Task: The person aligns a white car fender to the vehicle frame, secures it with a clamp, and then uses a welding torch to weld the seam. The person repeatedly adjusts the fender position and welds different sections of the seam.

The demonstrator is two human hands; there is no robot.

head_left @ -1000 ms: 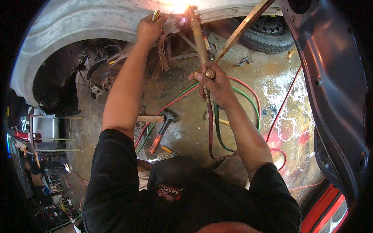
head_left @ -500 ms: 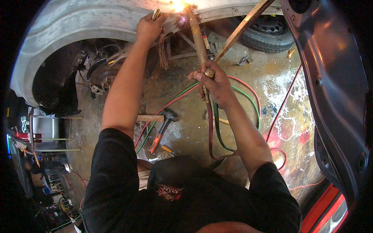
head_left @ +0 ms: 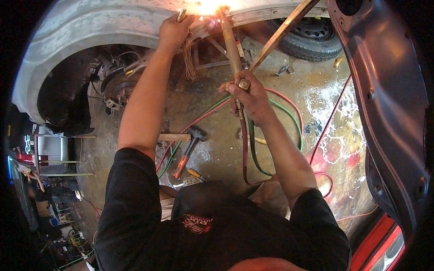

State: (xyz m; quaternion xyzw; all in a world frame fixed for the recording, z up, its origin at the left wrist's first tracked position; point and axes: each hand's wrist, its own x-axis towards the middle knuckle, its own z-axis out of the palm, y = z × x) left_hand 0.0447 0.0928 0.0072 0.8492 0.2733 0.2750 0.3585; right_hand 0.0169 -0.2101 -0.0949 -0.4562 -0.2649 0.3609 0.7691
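My right hand (head_left: pixel 253 97) is closed around the handle of a brass gas welding torch (head_left: pixel 232 52), with its fingers at the valve knobs. The torch tip points up at a pale car body panel (head_left: pixel 113 27), where a bright flame glares and hides the spot it meets. Close to the flame, left of it, my left hand (head_left: pixel 173 34) is closed in front of the panel. From it hangs a bundle of thin copper-coloured wire (head_left: pixel 189 63). A short shiny metal piece (head_left: pixel 181 15) stands out at the top of that fist.
Red and green hoses (head_left: pixel 244 149) run from the torch across the floor. A hammer (head_left: pixel 187 151) lies by a wooden block (head_left: pixel 176 137). A wooden bar (head_left: pixel 282 36) slants up by a wheel (head_left: pixel 312 38). A dark car panel (head_left: pixel 389 99) stands at right, an exposed brake disc (head_left: pixel 120 88) at left.
The glare at the torch tip has grown larger and brighter, with more orange light on the panel. Both hands stay almost where they were.
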